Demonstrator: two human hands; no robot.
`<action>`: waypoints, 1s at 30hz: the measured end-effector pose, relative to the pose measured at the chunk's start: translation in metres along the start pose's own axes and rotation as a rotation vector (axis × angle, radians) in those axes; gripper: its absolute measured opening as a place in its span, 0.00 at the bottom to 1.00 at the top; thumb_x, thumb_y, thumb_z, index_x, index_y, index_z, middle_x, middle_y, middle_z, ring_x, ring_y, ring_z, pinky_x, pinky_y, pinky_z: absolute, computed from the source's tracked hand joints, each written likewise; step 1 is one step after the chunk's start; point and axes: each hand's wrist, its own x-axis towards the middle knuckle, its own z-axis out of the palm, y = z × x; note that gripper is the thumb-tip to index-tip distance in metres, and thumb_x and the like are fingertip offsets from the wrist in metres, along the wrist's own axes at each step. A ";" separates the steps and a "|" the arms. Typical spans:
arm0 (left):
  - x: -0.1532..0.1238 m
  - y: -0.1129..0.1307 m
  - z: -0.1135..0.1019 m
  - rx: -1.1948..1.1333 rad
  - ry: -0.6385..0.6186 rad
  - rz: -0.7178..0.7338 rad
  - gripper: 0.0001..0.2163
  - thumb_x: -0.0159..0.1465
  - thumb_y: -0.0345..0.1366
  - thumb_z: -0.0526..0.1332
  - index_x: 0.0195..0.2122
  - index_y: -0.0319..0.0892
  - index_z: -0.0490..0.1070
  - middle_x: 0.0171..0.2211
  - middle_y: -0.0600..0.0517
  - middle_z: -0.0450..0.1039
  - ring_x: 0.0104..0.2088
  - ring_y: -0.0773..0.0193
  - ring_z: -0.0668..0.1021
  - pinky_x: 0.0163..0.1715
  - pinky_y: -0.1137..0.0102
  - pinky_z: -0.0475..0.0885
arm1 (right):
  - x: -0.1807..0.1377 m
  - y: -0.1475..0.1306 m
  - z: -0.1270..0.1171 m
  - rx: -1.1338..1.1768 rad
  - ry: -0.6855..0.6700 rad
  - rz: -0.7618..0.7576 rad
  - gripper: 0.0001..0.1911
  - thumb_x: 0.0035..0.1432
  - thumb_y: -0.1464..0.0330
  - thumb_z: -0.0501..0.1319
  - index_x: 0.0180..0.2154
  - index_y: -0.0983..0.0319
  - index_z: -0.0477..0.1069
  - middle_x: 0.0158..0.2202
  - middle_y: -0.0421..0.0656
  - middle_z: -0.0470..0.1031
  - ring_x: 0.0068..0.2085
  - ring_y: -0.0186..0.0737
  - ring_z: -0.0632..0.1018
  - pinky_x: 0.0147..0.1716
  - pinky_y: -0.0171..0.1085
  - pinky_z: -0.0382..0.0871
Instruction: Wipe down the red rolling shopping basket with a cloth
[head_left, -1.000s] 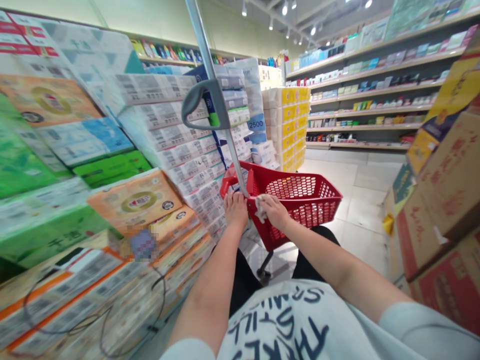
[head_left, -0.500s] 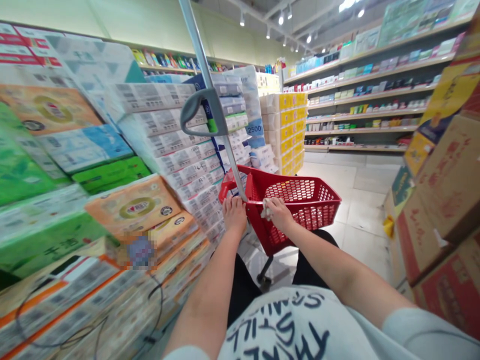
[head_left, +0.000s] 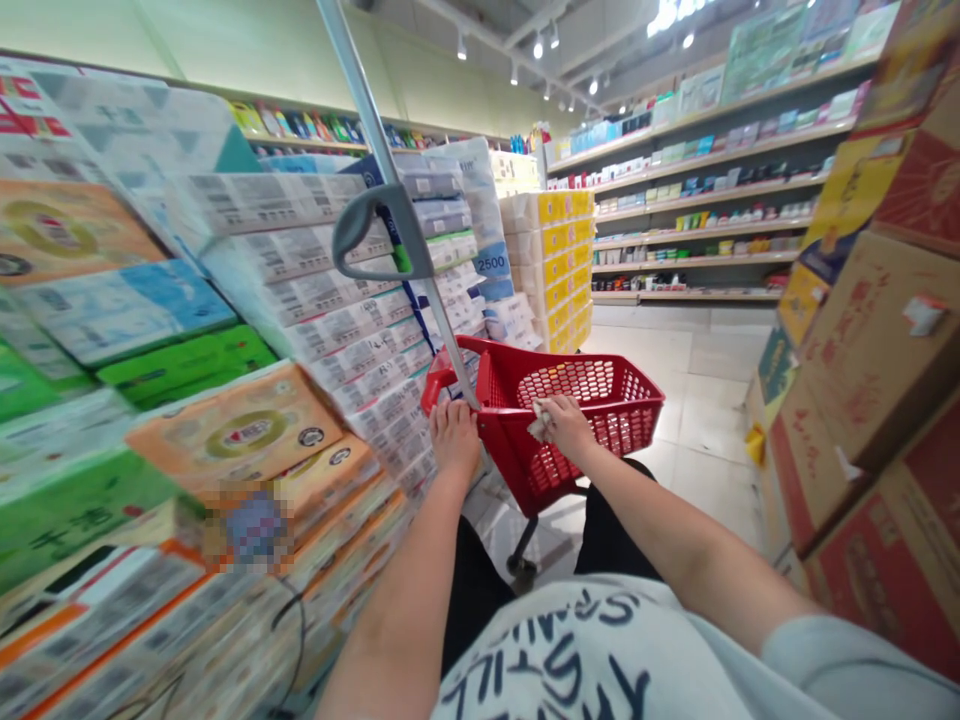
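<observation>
Tissue packs [head_left: 334, 285] line the shop aisle's [head_left: 694, 405] left; beside them, the left hand [head_left: 455, 440] touches a red shopping trolley [head_left: 517, 468], grip unclear; the right hand [head_left: 570, 430] clutches a pale cloth [head_left: 538, 424] at its near rim [head_left: 626, 405].

The shirt [head_left: 660, 650] is pale blue-grey, smooth and plain apart from dark, thick-stroked lettering [head_left: 555, 660] across its front. The capitals look hand-brushed and sit in slanting rows; one seems to read "STILL", the rest bends with the fabric. At the shirt's right side, a short sleeve [head_left: 855, 650] of the same colour carries a thin, dark curved line. Beyond the shirt's front show black trousers [head_left: 480, 590]. The forearms [head_left: 675, 530] and fingers [head_left: 452, 418] are bare.
</observation>
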 end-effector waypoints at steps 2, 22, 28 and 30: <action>-0.001 0.000 -0.001 -0.004 0.008 0.005 0.15 0.68 0.37 0.47 0.50 0.39 0.68 0.51 0.43 0.70 0.61 0.49 0.62 0.64 0.53 0.51 | -0.016 0.007 0.004 -0.003 -0.013 0.009 0.16 0.51 0.79 0.56 0.41 0.60 0.71 0.42 0.45 0.70 0.44 0.45 0.66 0.47 0.40 0.63; 0.003 0.007 -0.003 -0.053 -0.029 -0.015 0.15 0.68 0.37 0.48 0.50 0.41 0.69 0.52 0.44 0.70 0.62 0.51 0.62 0.64 0.53 0.52 | -0.001 0.040 -0.006 0.059 0.139 0.349 0.06 0.48 0.76 0.57 0.25 0.61 0.70 0.32 0.44 0.69 0.37 0.41 0.68 0.38 0.37 0.65; 0.005 0.009 -0.003 -0.034 -0.011 -0.017 0.15 0.68 0.38 0.48 0.50 0.41 0.68 0.52 0.44 0.70 0.62 0.50 0.62 0.64 0.54 0.52 | -0.017 0.047 -0.003 -0.037 0.116 0.290 0.07 0.50 0.77 0.56 0.30 0.62 0.70 0.37 0.46 0.69 0.41 0.44 0.67 0.41 0.39 0.65; 0.003 0.008 -0.001 -0.043 -0.008 -0.011 0.16 0.68 0.38 0.47 0.51 0.40 0.68 0.52 0.44 0.70 0.62 0.51 0.61 0.64 0.54 0.51 | -0.033 0.044 0.004 -0.045 0.064 0.259 0.08 0.47 0.78 0.57 0.29 0.61 0.70 0.35 0.45 0.69 0.39 0.43 0.67 0.39 0.38 0.65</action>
